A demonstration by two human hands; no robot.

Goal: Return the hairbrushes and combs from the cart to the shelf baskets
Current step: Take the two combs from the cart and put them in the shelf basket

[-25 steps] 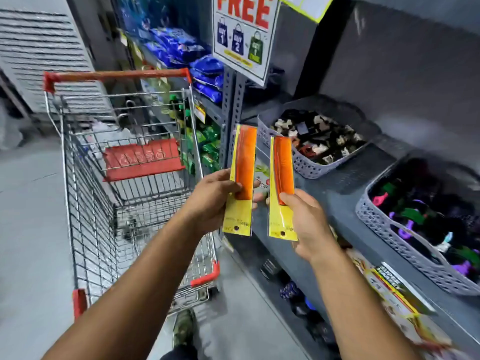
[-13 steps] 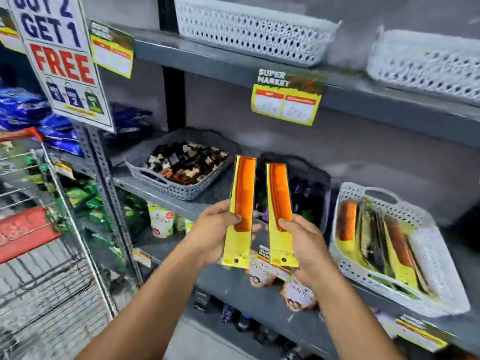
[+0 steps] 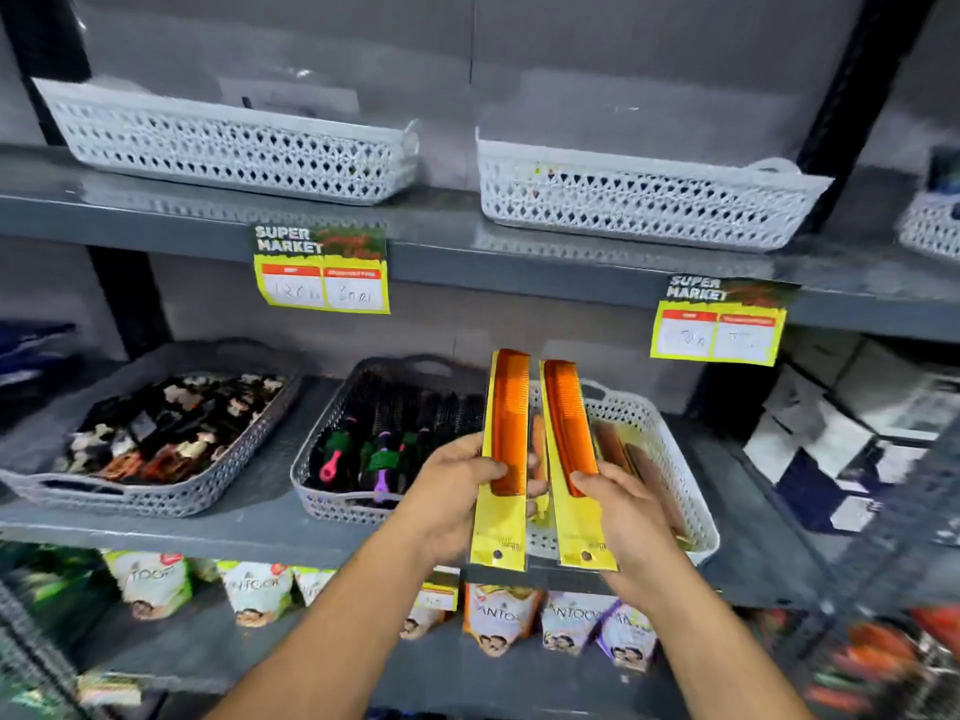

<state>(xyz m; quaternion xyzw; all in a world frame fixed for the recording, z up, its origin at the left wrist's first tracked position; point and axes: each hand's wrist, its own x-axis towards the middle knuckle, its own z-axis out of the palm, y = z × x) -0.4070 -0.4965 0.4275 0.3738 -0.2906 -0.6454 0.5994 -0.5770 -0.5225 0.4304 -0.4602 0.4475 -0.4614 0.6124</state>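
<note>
Combs in yellow packets are held upright, one per hand. The left comb (image 3: pixel 506 449) is gripped by the left hand (image 3: pixel 449 498), rising toward 12 o'clock from the thumb. The right comb (image 3: pixel 571 449) is pinched by the right hand (image 3: pixel 628 517), leaning toward 11 o'clock. Both are held just in front of the white basket (image 3: pixel 675 459); at 9 o'clock a grey basket (image 3: pixel 332 496) of brushes (image 3: pixel 382 459) is seen.

Hairbrush basket (image 3: pixel 332 491) left of comb basket (image 3: pixel 675 459)
</note>
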